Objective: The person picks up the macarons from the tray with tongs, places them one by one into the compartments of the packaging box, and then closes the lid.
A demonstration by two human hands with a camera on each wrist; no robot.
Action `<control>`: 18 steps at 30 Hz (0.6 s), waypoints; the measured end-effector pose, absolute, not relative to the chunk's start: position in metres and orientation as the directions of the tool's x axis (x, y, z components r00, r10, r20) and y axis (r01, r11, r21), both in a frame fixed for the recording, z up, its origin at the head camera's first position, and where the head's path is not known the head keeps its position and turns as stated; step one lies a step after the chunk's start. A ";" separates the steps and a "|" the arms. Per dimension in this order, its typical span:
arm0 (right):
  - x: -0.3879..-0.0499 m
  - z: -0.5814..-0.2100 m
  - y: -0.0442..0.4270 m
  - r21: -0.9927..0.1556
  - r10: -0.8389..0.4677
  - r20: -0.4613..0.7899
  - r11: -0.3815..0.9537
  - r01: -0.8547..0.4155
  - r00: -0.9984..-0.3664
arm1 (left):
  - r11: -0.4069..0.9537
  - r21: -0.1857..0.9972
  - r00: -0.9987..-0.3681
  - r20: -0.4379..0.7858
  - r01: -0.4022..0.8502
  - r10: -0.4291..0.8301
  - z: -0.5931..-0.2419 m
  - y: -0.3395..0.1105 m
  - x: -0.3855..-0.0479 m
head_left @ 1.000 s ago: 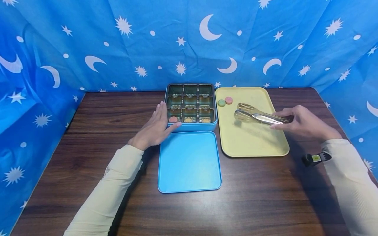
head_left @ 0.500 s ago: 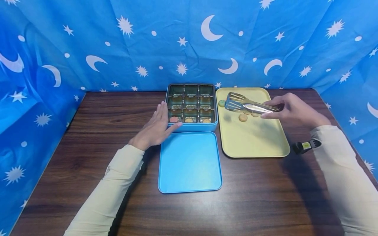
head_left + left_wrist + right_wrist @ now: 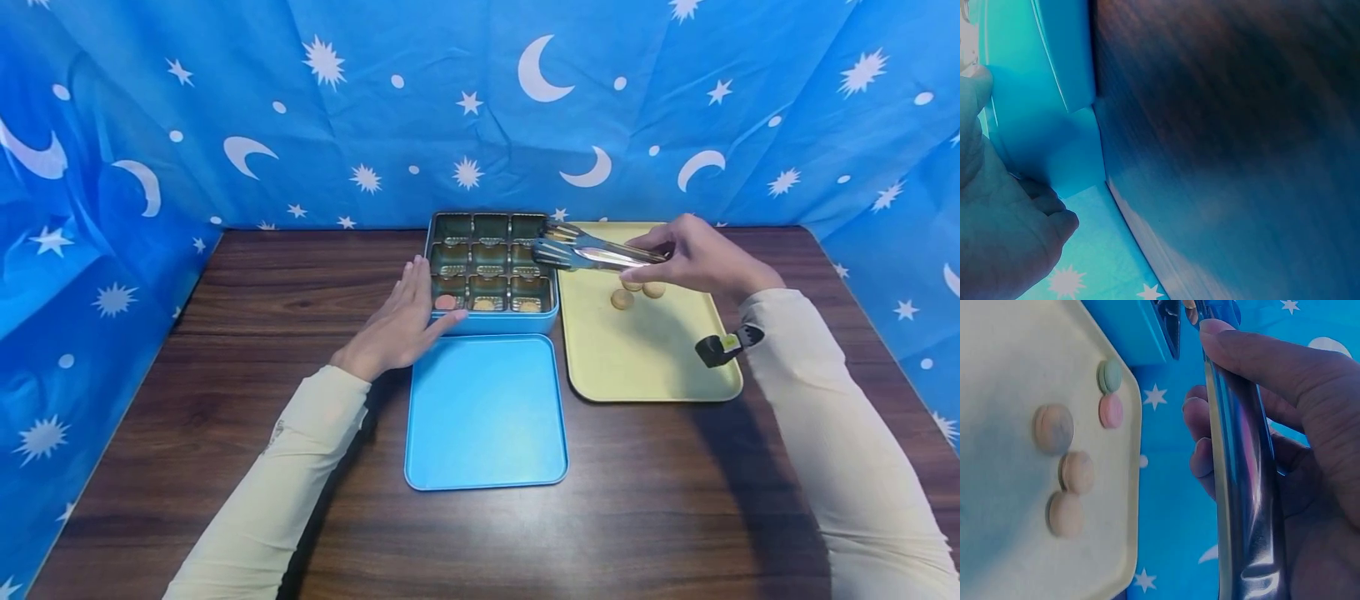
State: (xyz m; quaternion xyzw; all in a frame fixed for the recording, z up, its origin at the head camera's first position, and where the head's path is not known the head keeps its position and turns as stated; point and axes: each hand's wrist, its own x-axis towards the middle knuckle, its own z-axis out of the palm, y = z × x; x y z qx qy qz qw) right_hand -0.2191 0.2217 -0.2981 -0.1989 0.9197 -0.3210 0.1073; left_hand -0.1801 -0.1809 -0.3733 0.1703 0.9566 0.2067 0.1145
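Flat against the left side of the blue tin box (image 3: 495,322) lies my left hand (image 3: 393,321), fingers straight and thumb along the front edge. The box has a nine-compartment insert; its front row holds a pink macaron (image 3: 446,302) at left and two yellowish ones (image 3: 483,305). My right hand (image 3: 701,258) grips metal tongs (image 3: 600,252), whose tips hover over the box's right side. In the right wrist view, fingers and thumb of my hand (image 3: 1316,419) wrap the tongs (image 3: 1244,481); whether their tips hold something is unclear.
A yellow tray (image 3: 652,367) stands right of the box, with three tan macarons (image 3: 1077,472), a green one (image 3: 1110,376) and a pink one (image 3: 1111,411) on it. The blue lid (image 3: 487,417) lies in front of the box. A patterned blue cloth (image 3: 420,100) hangs behind.
My right hand has carried the tongs left and back, from above the tray to over the box's right edge. Tan macarons they had covered now show. My left hand has stayed put.
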 end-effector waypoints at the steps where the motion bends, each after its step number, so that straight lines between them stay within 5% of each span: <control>1: -0.221 -0.299 0.219 -0.638 -0.433 -0.077 0.713 -0.289 -0.898 | 0.857 0.433 -0.916 -0.149 0.278 0.372 -0.373 -0.181 -0.180; 18: -0.232 -0.305 0.208 -0.647 -0.483 -0.064 0.686 -0.332 -0.873 | 0.868 0.413 -0.916 -0.160 0.275 0.367 -0.372 -0.179 -0.181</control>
